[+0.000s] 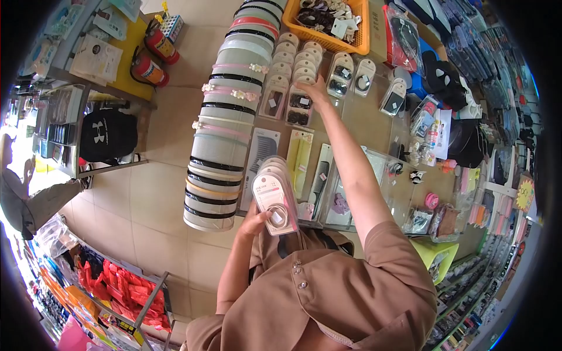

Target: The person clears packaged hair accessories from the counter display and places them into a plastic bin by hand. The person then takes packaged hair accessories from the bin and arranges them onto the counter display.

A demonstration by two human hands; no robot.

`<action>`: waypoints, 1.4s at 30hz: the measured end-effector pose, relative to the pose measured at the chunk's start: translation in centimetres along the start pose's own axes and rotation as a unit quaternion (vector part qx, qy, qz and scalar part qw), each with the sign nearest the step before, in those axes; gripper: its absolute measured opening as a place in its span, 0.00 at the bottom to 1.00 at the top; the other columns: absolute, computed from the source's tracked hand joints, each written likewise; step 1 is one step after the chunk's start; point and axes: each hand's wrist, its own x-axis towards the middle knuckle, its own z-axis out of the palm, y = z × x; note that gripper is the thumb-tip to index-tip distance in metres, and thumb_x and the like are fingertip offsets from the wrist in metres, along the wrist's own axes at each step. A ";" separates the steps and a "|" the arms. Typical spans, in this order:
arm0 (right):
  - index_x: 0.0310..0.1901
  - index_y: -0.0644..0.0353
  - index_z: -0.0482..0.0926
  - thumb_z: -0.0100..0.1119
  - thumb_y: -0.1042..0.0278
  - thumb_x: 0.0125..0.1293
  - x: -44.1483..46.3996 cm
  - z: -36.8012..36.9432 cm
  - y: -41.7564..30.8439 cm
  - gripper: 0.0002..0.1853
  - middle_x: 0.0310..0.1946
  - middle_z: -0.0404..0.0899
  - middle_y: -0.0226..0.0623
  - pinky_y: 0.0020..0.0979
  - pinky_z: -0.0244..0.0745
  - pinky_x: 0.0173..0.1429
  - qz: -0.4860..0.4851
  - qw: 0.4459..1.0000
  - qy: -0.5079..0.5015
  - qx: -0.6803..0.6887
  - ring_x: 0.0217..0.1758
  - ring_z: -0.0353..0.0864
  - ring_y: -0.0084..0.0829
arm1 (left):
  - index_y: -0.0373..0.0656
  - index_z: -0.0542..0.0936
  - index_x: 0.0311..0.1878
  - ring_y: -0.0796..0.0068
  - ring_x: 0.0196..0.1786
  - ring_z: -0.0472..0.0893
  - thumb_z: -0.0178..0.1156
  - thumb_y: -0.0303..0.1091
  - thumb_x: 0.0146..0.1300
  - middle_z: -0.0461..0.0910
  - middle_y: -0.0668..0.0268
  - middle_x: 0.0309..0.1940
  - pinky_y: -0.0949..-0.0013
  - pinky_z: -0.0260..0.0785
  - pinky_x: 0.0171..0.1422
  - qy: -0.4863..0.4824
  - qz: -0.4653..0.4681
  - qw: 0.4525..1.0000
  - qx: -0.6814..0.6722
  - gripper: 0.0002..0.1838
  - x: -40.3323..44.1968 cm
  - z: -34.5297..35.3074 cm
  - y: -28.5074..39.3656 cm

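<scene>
Across the middle of the view stretches the glass-topped bench (374, 130), with a long roll (220, 151) beside its left edge, ringed by headbands in black, white, pink and orange. At the far end an orange basket (364, 24) holds dark and pale hair pieces. Just nearer stand rows of packs (303, 65), close together, with more packs spaced out to their right. Closer to the person lie three packaged combs: a wide grey comb (261, 153), a yellow comb (301, 159) and a narrow dark comb (321, 177). The left hand (256, 221) grasps a stack (270, 193) of similar packs above the near edge, thumb across the front one. The right hand (316, 93) reaches to the rows, fingers at the upper part of a front pack; whether it grips I cannot tell. Smallest, a coiled pale hair tie (284, 216) shows in the stack's front pack.
</scene>
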 end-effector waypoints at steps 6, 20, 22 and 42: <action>0.57 0.69 0.57 0.73 0.69 0.39 -0.8 -0.4 -1.1 0.43 0.46 0.72 0.45 0.30 0.73 0.46 0.031 0.999 -0.017 0.010 0.45 0.75 0.33 | 0.34 0.57 0.62 0.67 0.57 0.68 0.65 0.40 0.39 0.68 0.59 0.53 0.66 0.59 0.63 0.024 -0.002 1.000 0.003 0.45 -0.3 0.1 -0.5; 0.50 0.63 0.62 0.71 0.70 0.43 -4.6 -5.6 -4.3 0.33 0.42 0.73 0.38 0.27 0.74 0.41 -0.043 0.961 0.096 0.256 0.40 0.76 0.28 | 0.35 0.55 0.62 0.66 0.58 0.68 0.64 0.38 0.39 0.67 0.58 0.55 0.65 0.59 0.63 0.007 0.001 1.000 0.020 0.46 -0.4 -0.2 -0.9; 0.51 0.62 0.64 0.71 0.69 0.44 -5.9 -7.4 -5.7 0.32 0.41 0.73 0.36 0.27 0.74 0.41 -0.072 0.946 0.098 0.302 0.39 0.77 0.27 | 0.35 0.56 0.62 0.66 0.58 0.68 0.64 0.38 0.39 0.67 0.59 0.54 0.64 0.59 0.63 -0.006 0.004 0.999 0.032 0.45 0.0 0.0 -0.6; 0.47 0.64 0.73 0.58 0.58 0.57 -44.0 -29.6 -5.9 0.21 0.34 0.80 0.34 0.22 0.76 0.35 0.161 0.895 0.004 0.416 0.31 0.80 0.21 | 0.40 0.45 0.68 0.64 0.63 0.59 0.63 0.30 0.43 0.59 0.58 0.61 0.63 0.51 0.67 -0.191 -0.081 0.947 0.246 0.49 2.4 19.0 -12.1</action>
